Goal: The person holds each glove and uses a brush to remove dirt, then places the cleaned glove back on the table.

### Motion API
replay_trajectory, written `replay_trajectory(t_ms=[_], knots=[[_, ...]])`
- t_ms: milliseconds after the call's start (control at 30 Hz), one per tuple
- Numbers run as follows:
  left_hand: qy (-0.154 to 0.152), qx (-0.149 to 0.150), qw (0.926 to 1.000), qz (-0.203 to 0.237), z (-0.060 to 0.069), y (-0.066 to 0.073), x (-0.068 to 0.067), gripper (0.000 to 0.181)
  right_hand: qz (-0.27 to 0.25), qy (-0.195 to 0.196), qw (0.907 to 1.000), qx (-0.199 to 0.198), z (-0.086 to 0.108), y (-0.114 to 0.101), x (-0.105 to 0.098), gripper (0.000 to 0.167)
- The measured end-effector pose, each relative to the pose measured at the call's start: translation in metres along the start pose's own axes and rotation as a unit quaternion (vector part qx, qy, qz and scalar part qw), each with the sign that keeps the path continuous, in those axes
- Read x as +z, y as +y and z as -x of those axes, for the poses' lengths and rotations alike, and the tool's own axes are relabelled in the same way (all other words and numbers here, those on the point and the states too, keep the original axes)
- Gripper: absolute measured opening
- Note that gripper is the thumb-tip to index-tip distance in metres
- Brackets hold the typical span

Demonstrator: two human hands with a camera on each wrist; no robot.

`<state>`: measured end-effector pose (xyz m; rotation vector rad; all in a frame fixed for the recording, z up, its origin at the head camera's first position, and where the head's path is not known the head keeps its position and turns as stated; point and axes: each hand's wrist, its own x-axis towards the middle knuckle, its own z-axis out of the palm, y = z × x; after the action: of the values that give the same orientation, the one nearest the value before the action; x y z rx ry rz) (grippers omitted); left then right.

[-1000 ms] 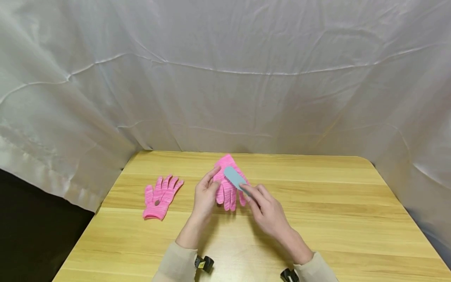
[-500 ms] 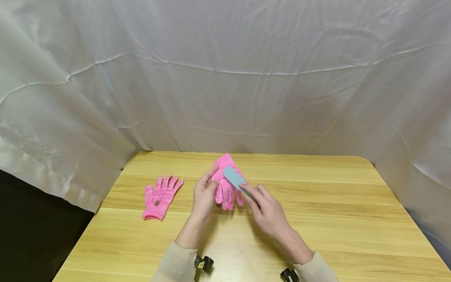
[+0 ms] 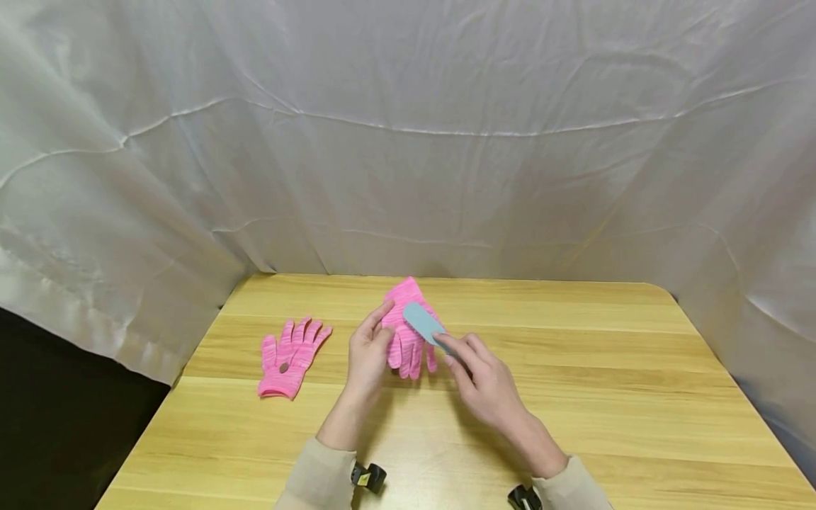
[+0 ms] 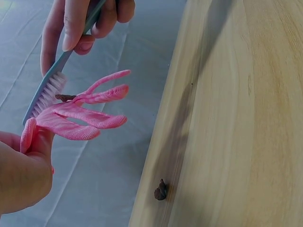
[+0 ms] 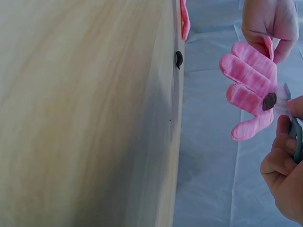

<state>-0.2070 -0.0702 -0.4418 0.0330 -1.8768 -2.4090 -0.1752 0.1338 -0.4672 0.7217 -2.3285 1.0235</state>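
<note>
My left hand [image 3: 368, 350] pinches a pink knit glove [image 3: 398, 333] above the table, its fingers hanging toward me. With my right hand [image 3: 487, 382] I grip a blue-grey brush [image 3: 422, 322] by its handle. In the left wrist view its white bristles [image 4: 49, 94] lie against the glove. A dark brown lump [image 5: 269, 101] clings to the held glove beside the bristles; in the head view it is hidden. A second pink glove [image 3: 295, 354] lies flat at the left, with a brown spot [image 3: 283, 367] on it.
The wooden table [image 3: 605, 397] stretches to both sides and ends at a grey curtain [image 3: 446, 177] behind. Another small dark lump [image 4: 161, 190] rests on the tabletop in the left wrist view. Each sleeve has a black wrist camera [image 3: 370, 477] beside it.
The held glove and my left hand have shifted slightly left. The brush and my right hand stay almost in place, and the glove on the table has not moved.
</note>
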Motion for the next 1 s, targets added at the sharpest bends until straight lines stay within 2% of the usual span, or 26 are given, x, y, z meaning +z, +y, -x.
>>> replay_trajectory(t_ms=[167,367,467,833,1000], knots=[[0.008,0.000,1.0000,0.001,-0.0006,-0.0009,-0.0009,0.051,-0.011,0.008,0.9999,-0.005,0.0003,0.0005,-0.0018,0.044],[0.020,0.008,0.9997,-0.007,-0.0022,-0.0013,-0.0037,0.048,-0.024,0.039,0.9988,-0.017,-0.0001,0.0024,-0.0047,0.044],[0.019,0.001,0.9998,-0.006,-0.0029,-0.0018,-0.0041,0.048,-0.022,0.045,0.9985,-0.020,-0.0006,0.0029,-0.0053,0.044],[-0.001,-0.013,0.9999,0.003,-0.0004,-0.0026,-0.0004,0.049,-0.024,0.038,0.9989,-0.010,-0.0007,0.0038,-0.0044,0.045],[-0.007,-0.009,0.9999,-0.013,0.0004,-0.0028,0.0019,0.048,-0.027,0.025,0.9993,-0.008,-0.0004,0.0037,-0.0032,0.045]])
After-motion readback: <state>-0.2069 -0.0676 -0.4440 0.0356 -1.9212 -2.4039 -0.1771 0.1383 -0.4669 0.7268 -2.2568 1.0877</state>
